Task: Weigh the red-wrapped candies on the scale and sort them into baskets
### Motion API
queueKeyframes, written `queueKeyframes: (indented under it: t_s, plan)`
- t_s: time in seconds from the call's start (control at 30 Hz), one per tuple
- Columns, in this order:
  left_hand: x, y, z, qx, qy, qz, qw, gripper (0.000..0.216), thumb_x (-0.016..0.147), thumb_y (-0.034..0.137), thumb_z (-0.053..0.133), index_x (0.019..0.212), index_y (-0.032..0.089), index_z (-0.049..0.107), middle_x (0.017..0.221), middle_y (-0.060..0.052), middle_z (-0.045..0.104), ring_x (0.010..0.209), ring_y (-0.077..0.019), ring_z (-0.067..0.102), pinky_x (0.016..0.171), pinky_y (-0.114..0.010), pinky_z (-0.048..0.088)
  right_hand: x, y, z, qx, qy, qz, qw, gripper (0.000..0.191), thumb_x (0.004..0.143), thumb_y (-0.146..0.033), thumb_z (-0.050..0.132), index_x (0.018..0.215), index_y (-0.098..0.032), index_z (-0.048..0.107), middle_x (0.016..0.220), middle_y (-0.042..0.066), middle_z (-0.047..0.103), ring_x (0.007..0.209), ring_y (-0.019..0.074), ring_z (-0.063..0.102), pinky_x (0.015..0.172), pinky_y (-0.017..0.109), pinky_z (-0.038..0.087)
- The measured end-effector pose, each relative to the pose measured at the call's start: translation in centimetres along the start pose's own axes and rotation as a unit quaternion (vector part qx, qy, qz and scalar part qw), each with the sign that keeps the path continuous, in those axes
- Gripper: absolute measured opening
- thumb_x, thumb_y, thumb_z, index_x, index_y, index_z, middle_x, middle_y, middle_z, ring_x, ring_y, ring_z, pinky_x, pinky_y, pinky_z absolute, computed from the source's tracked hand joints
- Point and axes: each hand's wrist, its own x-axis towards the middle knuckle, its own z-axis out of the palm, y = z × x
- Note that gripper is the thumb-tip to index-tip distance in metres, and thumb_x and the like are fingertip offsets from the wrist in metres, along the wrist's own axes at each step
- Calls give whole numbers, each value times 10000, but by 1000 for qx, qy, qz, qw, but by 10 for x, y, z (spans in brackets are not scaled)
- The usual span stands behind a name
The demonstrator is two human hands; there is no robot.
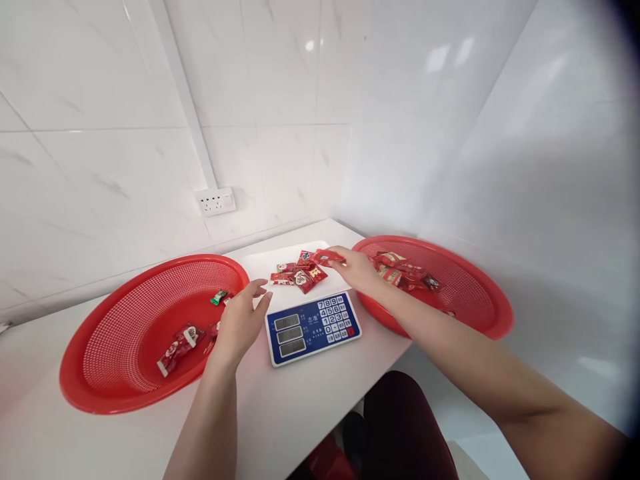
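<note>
My right hand (356,270) pinches a red snack packet (327,257) over the right side of the white scale tray (255,267). Several red packets (303,280) lie in a small pile on that tray. Fingers apart and holding nothing, my left hand (245,320) hovers between the left basket and the scale. The scale's blue panel (315,328) faces me with its keypad and three small displays; their digits are too faint to read.
At the left, a red perforated basket (120,307) holds a few red packets (181,345) and a green packet (219,297). The right red basket (475,300) contains several red packets (407,272). A wall socket (216,201) is above the white table (300,393). My knee (405,427) shows below its edge.
</note>
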Motion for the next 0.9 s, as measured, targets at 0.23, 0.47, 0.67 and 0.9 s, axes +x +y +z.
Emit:
queueKeyframes:
  t_s: [0.23,0.47,0.67,0.9]
  plan:
    - [-1,-1,-3,9,-4,-8,1000,362,859,415,427,1171,270,542,1071,-32,671,1002,-228,595,863,-366,438,13,-11,56,-117,-128,-84,981,496,817,-115,483,1310,-167,502,1404,110,433,1348,262,281,1081,448,279]
    - [0,-2,-4,12,-4,-7,1000,362,861,403,431,1178,266,539,1077,-33,670,996,-226,595,860,-365,436,2,-11,60,-160,-188,-99,964,417,882,-381,461,1268,-250,545,1373,55,482,1355,312,240,1036,598,245]
    - [-2,0,-9,9,7,-3,1000,354,861,391,434,1164,249,549,1053,-40,676,993,-228,598,824,-354,444,-11,-16,27,-133,-112,-93,980,431,886,-372,456,1283,-224,532,1367,59,489,1345,271,288,1070,499,278]
    - [-6,0,-15,-7,41,0,999,295,867,378,437,1088,239,574,1055,-31,678,982,-185,606,804,-297,453,-78,19,-56,-160,-80,60,982,447,845,-378,474,1272,-260,537,1315,38,540,1219,285,476,1007,483,400]
